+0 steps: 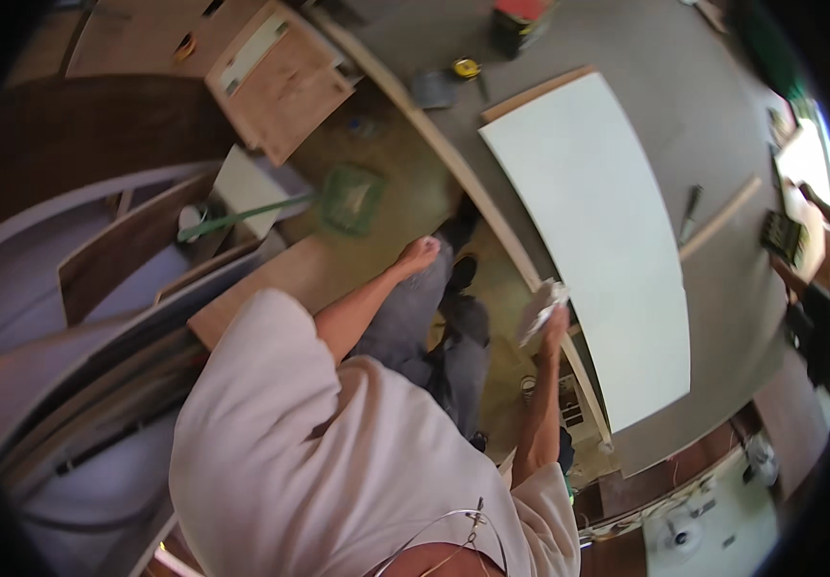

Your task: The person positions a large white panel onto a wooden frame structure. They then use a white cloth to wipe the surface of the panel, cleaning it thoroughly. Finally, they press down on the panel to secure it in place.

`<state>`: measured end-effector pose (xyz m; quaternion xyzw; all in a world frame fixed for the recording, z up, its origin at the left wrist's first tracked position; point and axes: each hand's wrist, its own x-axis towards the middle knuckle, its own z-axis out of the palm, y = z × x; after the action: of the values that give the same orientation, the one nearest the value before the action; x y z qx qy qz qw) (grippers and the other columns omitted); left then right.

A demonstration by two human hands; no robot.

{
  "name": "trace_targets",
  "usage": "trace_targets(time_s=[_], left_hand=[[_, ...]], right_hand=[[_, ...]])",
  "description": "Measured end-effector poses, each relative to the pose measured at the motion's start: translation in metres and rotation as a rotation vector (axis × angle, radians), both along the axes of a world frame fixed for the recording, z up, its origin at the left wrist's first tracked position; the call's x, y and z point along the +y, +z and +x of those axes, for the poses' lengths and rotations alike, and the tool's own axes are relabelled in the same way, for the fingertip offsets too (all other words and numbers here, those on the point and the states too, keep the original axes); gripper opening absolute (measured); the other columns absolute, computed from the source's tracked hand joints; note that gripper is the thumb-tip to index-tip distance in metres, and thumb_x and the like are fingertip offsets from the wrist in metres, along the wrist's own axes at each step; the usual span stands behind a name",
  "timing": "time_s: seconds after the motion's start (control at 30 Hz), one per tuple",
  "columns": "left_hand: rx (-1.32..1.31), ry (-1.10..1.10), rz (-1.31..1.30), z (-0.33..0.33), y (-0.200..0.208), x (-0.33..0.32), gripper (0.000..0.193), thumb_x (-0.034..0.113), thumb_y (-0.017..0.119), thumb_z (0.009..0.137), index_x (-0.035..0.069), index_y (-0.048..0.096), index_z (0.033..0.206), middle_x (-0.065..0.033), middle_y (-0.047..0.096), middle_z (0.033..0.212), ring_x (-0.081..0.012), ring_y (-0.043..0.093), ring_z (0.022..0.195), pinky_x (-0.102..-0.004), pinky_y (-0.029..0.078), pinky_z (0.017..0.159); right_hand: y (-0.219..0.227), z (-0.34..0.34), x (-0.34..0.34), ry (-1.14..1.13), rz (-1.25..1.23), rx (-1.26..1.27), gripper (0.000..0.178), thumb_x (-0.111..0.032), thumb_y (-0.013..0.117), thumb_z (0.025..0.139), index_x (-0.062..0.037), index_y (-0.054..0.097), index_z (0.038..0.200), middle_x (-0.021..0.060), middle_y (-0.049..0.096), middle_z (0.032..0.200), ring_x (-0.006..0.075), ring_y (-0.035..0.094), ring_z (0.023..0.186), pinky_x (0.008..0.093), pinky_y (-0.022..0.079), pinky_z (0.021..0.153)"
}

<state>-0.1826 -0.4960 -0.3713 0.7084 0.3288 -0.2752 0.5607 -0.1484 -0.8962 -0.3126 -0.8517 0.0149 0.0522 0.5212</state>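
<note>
My right hand is closed around a crumpled white cloth, beside the near edge of the workbench. Close to it on the bench lies a long white panel with a gently curved far side. My left hand is over my grey-trousered thigh, its fingers appearing curled in, with nothing visible in them. Fine finger detail there is too small to make out.
On the grey workbench are a yellow tape measure, a wooden strip and a dark-handled tool. Another person's arm reaches in at the right. A green dustpan lies on the floor; wooden boards lean at left.
</note>
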Motion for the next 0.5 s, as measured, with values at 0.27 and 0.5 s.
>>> trace_targets(time_s=[0.27, 0.5], left_hand=[[-0.115, 0.134, 0.061, 0.111, -0.026, 0.001, 0.023, 0.022, 0.051, 0.093, 0.006, 0.064, 0.103, -0.0101, 0.067, 0.087, -0.0218, 0.066, 0.086, -0.0379, 0.051, 0.078], [-0.241, -0.044, 0.09, 0.28, -0.024, -0.073, 0.021, 0.017, 0.051, 0.091, 0.002, 0.063, 0.1, -0.0134, 0.068, 0.091, -0.0285, 0.065, 0.084, -0.0398, 0.052, 0.079]], right_hand=[[-0.025, 0.198, 0.012, -0.175, -0.295, 0.395, 0.051, -0.047, 0.046, 0.101, 0.0027, 0.056, 0.091, 0.0163, 0.059, 0.08, 0.0259, 0.054, 0.075, 0.0406, 0.046, 0.072], [-0.065, 0.297, 0.059, -0.179, -0.569, 0.141, 0.044, -0.047, 0.058, 0.093, -0.0036, 0.062, 0.098, 0.0157, 0.063, 0.096, 0.034, 0.06, 0.089, 0.0435, 0.047, 0.078]])
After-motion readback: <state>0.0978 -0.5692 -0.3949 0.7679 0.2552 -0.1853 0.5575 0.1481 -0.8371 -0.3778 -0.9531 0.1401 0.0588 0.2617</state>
